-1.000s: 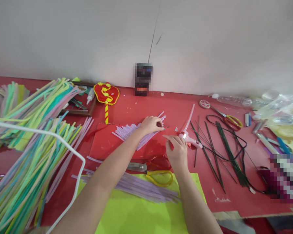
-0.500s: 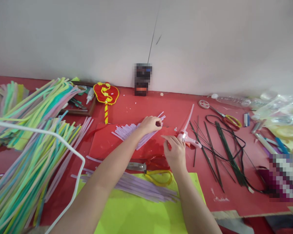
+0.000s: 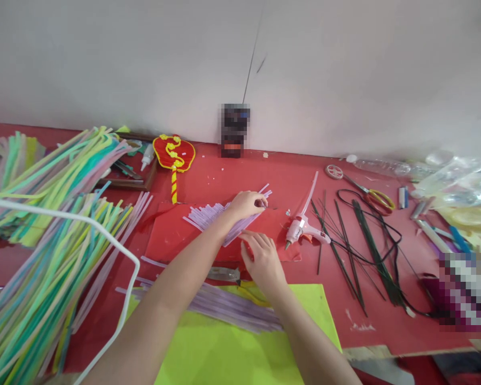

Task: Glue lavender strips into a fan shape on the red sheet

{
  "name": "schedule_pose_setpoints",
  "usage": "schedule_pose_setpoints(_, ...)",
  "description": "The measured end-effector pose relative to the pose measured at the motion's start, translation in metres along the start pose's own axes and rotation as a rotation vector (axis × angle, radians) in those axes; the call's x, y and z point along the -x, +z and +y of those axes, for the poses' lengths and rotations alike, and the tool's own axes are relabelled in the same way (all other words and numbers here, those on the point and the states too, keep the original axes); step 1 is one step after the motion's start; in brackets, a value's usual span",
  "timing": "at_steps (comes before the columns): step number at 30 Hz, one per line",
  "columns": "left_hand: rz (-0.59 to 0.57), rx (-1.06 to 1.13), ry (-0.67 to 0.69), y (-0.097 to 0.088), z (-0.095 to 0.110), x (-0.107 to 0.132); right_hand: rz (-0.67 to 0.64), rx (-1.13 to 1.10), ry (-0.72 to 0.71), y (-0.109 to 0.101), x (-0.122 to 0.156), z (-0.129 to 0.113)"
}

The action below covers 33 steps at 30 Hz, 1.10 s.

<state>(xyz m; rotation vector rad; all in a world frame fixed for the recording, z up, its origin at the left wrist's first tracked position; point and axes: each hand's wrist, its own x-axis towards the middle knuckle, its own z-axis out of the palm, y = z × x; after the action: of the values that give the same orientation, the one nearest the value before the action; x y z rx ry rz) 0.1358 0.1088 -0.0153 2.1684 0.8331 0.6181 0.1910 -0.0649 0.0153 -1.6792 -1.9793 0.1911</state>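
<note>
A fan of short lilac pipe cleaners point(image 3: 204, 215) lies on a red board point(image 3: 164, 238) in the middle of the table. My left hand point(image 3: 246, 205) reaches over its right part, fingers curled around the right-hand stems; the fingertips are partly hidden. Just below, my right hand point(image 3: 263, 260) has its fingers stretched toward the fan's lower edge, thumb apart, nothing visible in it. A pink glue gun point(image 3: 300, 230) rests right of both hands, nozzle toward me. Under my forearms lie longer lilac pipe cleaners point(image 3: 232, 307) and yellow-handled scissors point(image 3: 224, 274), partly covered.
Bundles of coloured pipe cleaners point(image 3: 80, 256) fill the left side, crossed by a white bar point(image 3: 104, 229). A red-and-yellow fan-shaped ornament point(image 3: 174, 155) stands behind. Dark green wires point(image 3: 379, 251), a black cord, another pair of scissors point(image 3: 379, 200) and plastic bottles point(image 3: 385, 167) lie right.
My right hand has moved left and toward me, away from the glue gun to the lower edge of the lilac fan. My left hand stays in place.
</note>
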Motion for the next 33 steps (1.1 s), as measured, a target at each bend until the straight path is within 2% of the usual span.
schedule_pose_setpoints(5, -0.019, -0.007, 0.037, 0.0, -0.003, -0.002, -0.071, -0.069, -0.073, 0.006, 0.003, -0.005)
schedule_pose_setpoints(17, -0.025, 0.034, 0.072, 0.001, -0.008, -0.003, -0.041, -0.078, -0.085, 0.003, 0.003, -0.002)
schedule_pose_setpoints(24, -0.019, 0.028, 0.062, 0.002, -0.008, -0.004, 0.045, 0.015, 0.015, 0.009, 0.002, 0.0)
schedule_pose_setpoints(33, -0.083, 0.01, 0.041, 0.0, -0.008, -0.006, -0.024, 0.024, -0.027, 0.018, 0.006, -0.005)
